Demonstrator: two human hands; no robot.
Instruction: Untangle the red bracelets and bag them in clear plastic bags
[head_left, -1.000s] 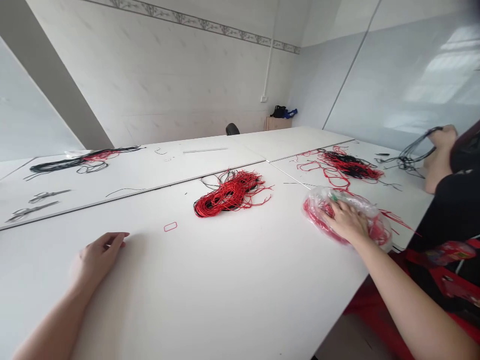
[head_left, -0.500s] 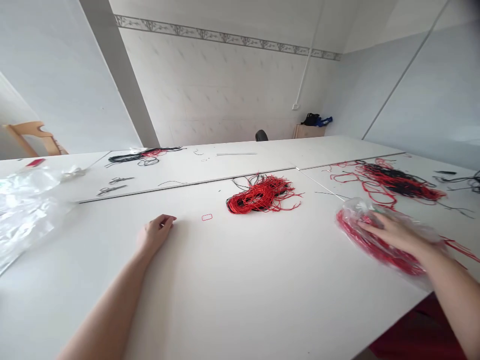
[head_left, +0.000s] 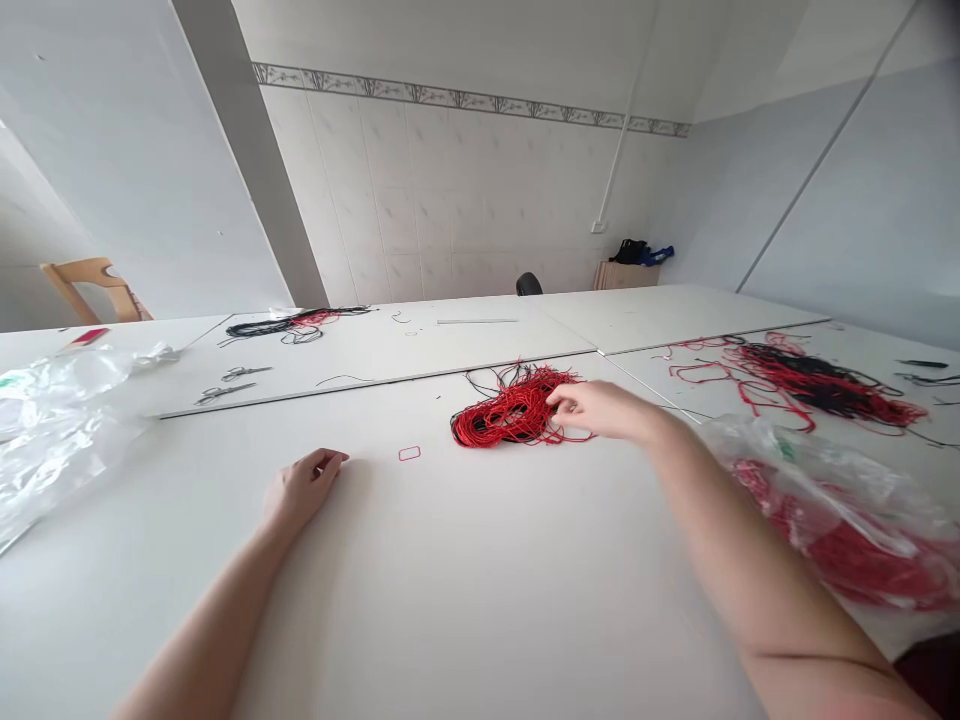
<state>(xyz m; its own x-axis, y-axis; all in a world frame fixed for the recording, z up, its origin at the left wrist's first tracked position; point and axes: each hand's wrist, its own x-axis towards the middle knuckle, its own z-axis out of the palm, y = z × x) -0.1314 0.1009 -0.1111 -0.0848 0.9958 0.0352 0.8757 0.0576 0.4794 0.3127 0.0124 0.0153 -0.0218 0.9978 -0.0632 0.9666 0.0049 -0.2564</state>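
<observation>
My right hand reaches over the right end of a bundle of red and black cords. Its fingers are curled together against the cords, and whether they pinch a strand is hidden. My left hand rests on the white table, loosely closed, with nothing showing in it. Between that hand and the bundle lies a small red rectangular outline on the tabletop. Under and beside my right forearm is a clear plastic bag with red cords inside.
Crumpled clear plastic lies at the left. Two pairs of scissors sit on the far table panel, near a black and red cord bundle. At the right is a spread of black and red cords, with a dark slim object beyond.
My right hand has left the plastic bag and moved left to the cord bundle. The bag now lies farther right and lower in view. My left hand stays in place.
</observation>
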